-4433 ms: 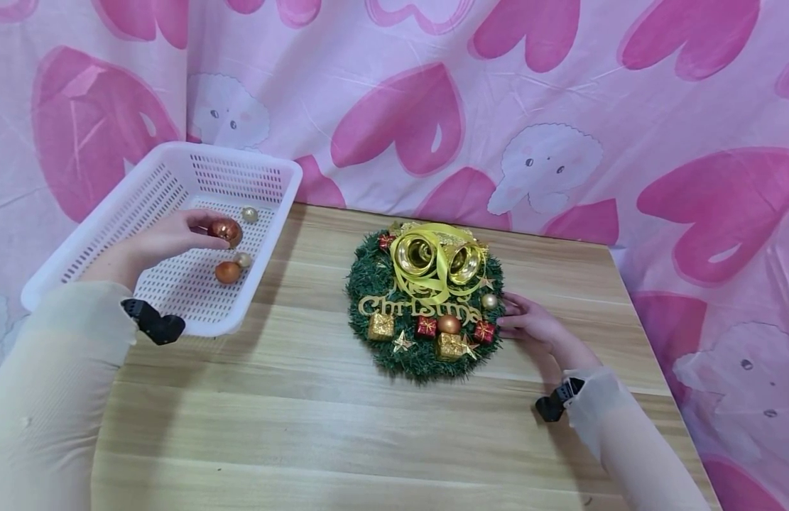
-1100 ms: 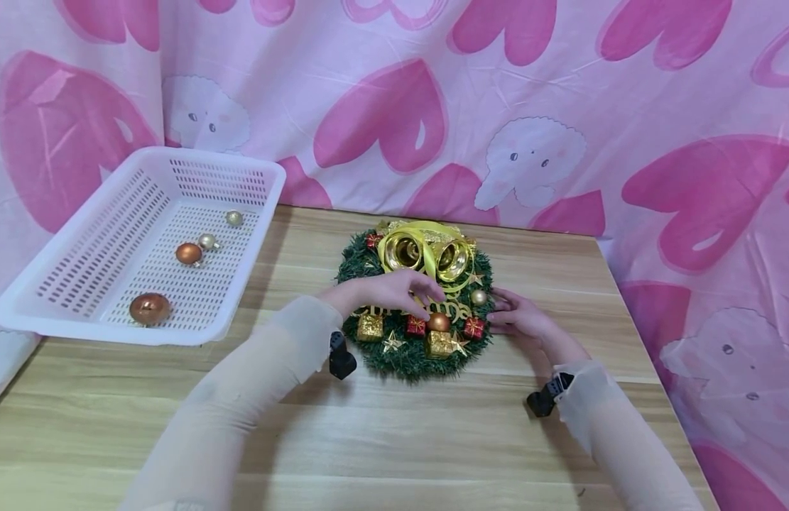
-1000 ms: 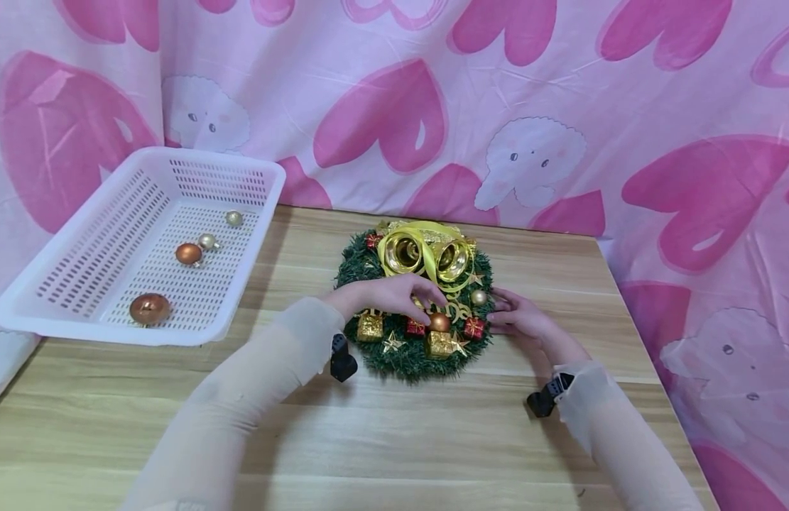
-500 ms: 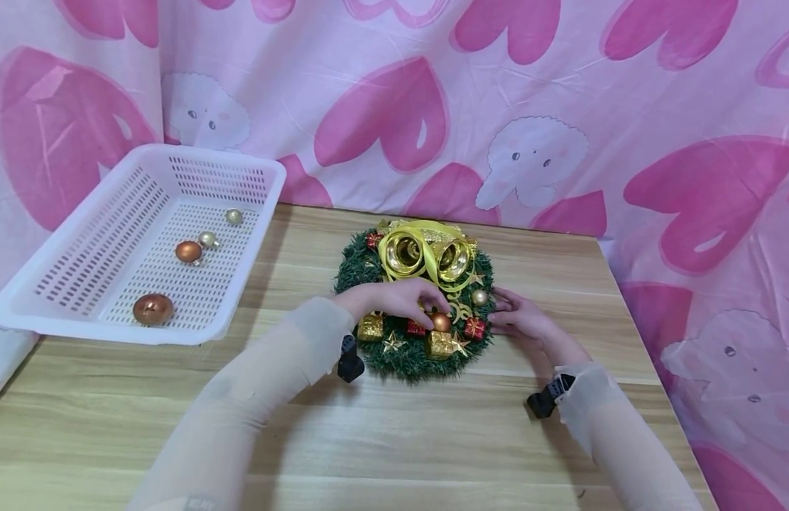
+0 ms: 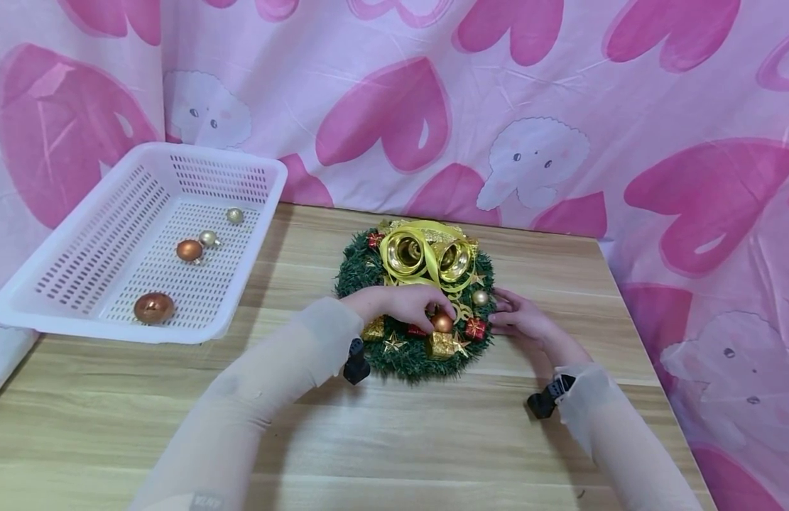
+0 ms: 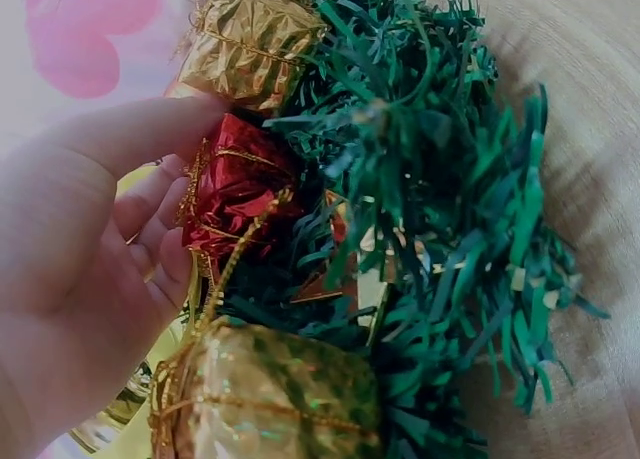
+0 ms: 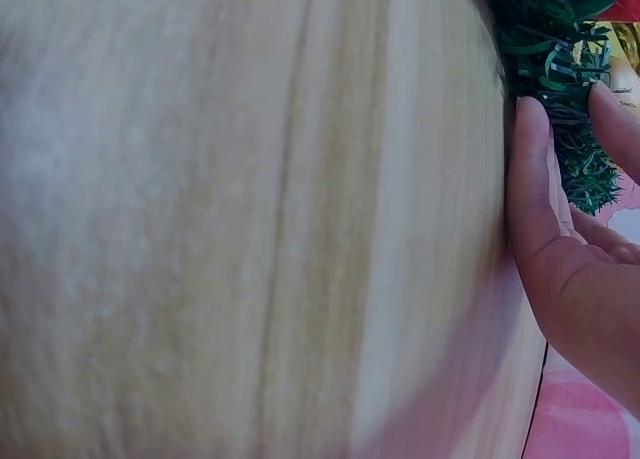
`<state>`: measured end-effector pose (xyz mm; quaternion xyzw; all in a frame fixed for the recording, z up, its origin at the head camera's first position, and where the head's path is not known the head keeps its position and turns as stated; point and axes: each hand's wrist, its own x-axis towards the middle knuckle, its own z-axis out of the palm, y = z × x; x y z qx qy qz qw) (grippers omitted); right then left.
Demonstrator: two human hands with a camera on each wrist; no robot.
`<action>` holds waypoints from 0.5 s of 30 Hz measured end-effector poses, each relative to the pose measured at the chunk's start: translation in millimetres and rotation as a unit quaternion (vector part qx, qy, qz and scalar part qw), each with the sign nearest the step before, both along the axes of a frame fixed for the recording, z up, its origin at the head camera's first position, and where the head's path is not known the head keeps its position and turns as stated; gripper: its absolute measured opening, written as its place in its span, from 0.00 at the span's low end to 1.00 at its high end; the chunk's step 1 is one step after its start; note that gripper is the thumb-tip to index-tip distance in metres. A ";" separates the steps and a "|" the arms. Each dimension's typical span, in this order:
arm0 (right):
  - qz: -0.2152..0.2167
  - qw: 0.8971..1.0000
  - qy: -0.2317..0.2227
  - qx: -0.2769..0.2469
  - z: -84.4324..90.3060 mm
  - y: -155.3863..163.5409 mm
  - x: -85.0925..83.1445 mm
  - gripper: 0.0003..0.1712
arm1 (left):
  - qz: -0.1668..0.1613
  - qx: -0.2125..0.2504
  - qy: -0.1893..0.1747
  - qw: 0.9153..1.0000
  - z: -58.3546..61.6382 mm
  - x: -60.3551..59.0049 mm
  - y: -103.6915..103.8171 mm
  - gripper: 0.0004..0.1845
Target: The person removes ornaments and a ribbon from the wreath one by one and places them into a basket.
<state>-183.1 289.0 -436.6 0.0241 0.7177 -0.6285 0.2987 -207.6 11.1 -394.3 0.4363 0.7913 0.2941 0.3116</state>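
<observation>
On the left of the wooden tabletop (image 5: 432,440) a white basket (image 5: 62,234) holds four loose balls, the largest a copper ball (image 5: 154,307) in its near corner. To the right of the basket lies the green wreath (image 5: 413,301), with gold bells (image 5: 426,255) and yellow ribbon at its far side and small gift boxes along its near edge.

The left hand (image 5: 400,304) lies over the wreath's middle, its fingers curled round a copper-orange ball (image 5: 442,323) set among the boxes. The left wrist view shows what the head view hides: the thumb (image 6: 140,129) lies against a red foil box (image 6: 235,194), between two gold foil boxes, amid stiff green needles; the ball itself is out of sight there. The right hand (image 5: 518,319) rests at the wreath's right edge, fingers nearly straight. The right wrist view shows a fingertip (image 7: 530,119) touching the needles, with blurred wood filling the rest.

About a second ago the left hand's fingers hovered over the gold lettering; they have since dropped onto the ball. Four seconds back that hand was in the basket with the copper ball. The right hand has stayed put.
</observation>
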 end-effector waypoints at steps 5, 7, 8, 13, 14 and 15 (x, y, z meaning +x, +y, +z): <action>-0.001 1.000 -0.002 0.003 0.4 -0.1 0.7 0.47 | 0.012 -0.004 0.010 1.000 0.0 1.2 0.9 0.21; 0.000 1.000 -0.002 0.002 0.5 0.3 0.9 0.47 | 0.019 0.004 0.006 1.000 -0.9 0.7 0.8 0.20; -0.001 1.000 -0.003 0.002 0.5 0.4 1.0 0.47 | 0.023 0.008 0.003 1.000 -1.5 0.3 0.7 0.20; -0.002 1.000 -0.004 0.001 -0.1 0.7 0.8 0.47 | 0.050 0.030 -0.021 0.998 -4.8 -2.3 -0.8 0.20; -0.002 1.000 -0.004 0.002 0.1 0.7 0.7 0.47 | 0.057 0.034 -0.029 0.997 -4.6 -2.6 -1.4 0.20; -0.002 1.000 -0.004 0.002 0.1 0.8 0.6 0.47 | 0.063 0.038 -0.034 0.997 -4.4 -2.9 -1.9 0.20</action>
